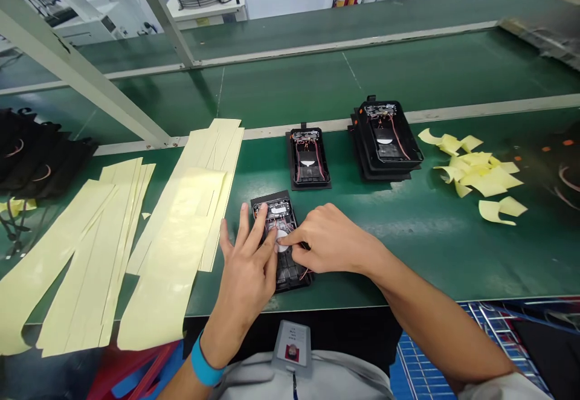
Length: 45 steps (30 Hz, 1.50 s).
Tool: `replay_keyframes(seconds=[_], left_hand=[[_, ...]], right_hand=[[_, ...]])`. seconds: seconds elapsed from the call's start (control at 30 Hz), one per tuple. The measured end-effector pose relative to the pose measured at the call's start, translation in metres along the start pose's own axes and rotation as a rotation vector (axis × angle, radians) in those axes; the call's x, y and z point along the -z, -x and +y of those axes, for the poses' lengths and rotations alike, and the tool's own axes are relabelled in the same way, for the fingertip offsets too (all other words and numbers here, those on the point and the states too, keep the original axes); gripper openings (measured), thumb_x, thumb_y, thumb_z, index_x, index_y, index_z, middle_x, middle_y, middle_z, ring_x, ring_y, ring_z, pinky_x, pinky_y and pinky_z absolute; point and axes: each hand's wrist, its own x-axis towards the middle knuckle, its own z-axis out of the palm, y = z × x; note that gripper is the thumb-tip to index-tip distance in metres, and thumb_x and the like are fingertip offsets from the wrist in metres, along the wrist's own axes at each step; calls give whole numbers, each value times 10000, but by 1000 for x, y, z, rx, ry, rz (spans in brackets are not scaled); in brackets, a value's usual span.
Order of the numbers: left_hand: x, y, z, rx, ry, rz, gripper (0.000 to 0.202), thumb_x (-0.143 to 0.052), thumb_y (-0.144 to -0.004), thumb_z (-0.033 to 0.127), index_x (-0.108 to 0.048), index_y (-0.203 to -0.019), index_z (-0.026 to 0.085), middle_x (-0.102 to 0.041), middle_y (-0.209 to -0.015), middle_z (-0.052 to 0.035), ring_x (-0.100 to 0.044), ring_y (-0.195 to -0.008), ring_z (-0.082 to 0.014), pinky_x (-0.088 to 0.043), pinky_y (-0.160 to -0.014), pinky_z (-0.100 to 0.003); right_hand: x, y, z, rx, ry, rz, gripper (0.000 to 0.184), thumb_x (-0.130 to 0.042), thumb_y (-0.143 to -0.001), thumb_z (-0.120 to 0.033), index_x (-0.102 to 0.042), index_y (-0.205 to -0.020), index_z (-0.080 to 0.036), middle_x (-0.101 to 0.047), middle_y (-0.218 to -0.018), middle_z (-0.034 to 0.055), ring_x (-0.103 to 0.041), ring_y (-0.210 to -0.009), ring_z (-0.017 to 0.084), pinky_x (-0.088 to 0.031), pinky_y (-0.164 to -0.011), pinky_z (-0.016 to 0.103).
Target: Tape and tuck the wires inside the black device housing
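A black plastic casing [290, 270] lies slightly tilted at the near edge of the green bench, with a circuit board [278, 209] at its far end and thin reddish wires inside. My left hand [247, 261] rests on its left side, fingers spread, two fingertips reaching over the interior. From the right, my right hand [333, 240] presses an extended index finger onto a round white disc [281, 244] in the casing. Its other fingers are curled, and their undersides are hidden. The two hands' fingertips nearly meet at the disc.
Yellow paper strips [176, 249] lie to the left, some overhanging the edge. Beyond my hands sit a similar casing [310, 164] and a stack of casings [389, 134]. Crumpled yellow pieces [484, 173] lie right. A metal post [90, 67] slants across the left.
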Motion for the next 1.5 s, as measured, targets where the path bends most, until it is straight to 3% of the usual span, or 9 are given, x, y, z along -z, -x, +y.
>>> replay_keyframes(seconds=[0.17, 0.4, 0.57, 0.87, 1.03, 1.13, 1.2, 1.3, 1.5], left_hand=[[6, -6, -1, -36, -78, -73, 373, -487, -1115, 181, -724, -1404, 197, -263, -1814, -20, -211, -1725, -437, -270, -1306, -804], [10, -19, -5, -198, -214, -136, 471, -456, -1036, 93, -715, -1426, 140, -341, -1784, -15, -246, -1698, -478, -67, -1322, -877], [11, -14, -6, -148, -158, -185, 470, -451, -1054, 113, -709, -1445, 156, -290, -1805, -36, -287, -1693, -459, -222, -1322, -850], [36, 20, -10, 23, 131, -94, 466, -508, -1118, 215, -625, -1555, 327, -298, -1800, -17, -249, -1732, -334, -382, -1332, -735], [66, 33, -47, 240, 313, -87, 379, -549, -1120, 367, -713, -1461, 376, -606, -1606, 27, -552, -1572, -214, -565, -1278, -476], [79, 29, -90, 517, 164, -4, 417, -526, -1088, 519, -813, -1264, 274, -772, -1339, -46, -729, -1308, -267, -629, -1160, -504], [82, 20, -116, 591, 95, 2, 497, -530, -1062, 540, -789, -1305, 192, -746, -1355, -123, -696, -1312, -347, -620, -1112, -590], [73, -2, -136, 643, 54, -31, 539, -530, -1057, 524, -747, -1375, 147, -670, -1454, -176, -640, -1362, -376, -624, -1074, -566], [43, -26, -135, 680, 12, -75, 707, -638, -1006, 448, -528, -1632, 140, -396, -1743, -188, -352, -1607, -483, -362, -1277, -763]], right_hand=[[0, -1, 2, 10, -14, -2, 344, -557, -900, -256, -883, -988, -326, -680, -653, 12, -203, -573, 134, -115, -647, 355], [1, -2, 1, 27, -20, -28, 275, -559, -885, -236, -829, -834, -259, -643, -613, 4, -209, -566, 124, -123, -647, 350], [2, -3, 0, 18, -30, -31, 255, -577, -872, -213, -804, -760, -243, -661, -621, -3, -203, -553, 117, -142, -640, 337], [0, -3, 2, -28, -95, -28, 412, -601, -885, -219, -892, -1122, -388, -747, -697, -3, -256, -543, 114, -181, -640, 311], [0, 1, 4, 8, -123, 16, 414, -580, -921, -174, -896, -1106, -365, -627, -561, -21, -259, -535, 106, -197, -643, 310], [-2, 3, 9, -4, -237, 113, 414, -576, -970, -214, -878, -1200, -379, -524, -501, -49, -265, -512, 94, -236, -622, 285], [-4, 4, 11, -10, -292, 194, 387, -581, -987, -263, -877, -1220, -353, -470, -485, -59, -273, -499, 90, -252, -601, 274], [-7, 2, 14, -9, -334, 312, 353, -592, -994, -318, -896, -1173, -292, -450, -479, -59, -284, -486, 87, -245, -566, 271], [-18, -6, 22, 12, -307, 481, 341, -577, -1036, -323, -897, -1054, -206, -624, -577, -18, -426, -500, 93, -322, -556, 272]])
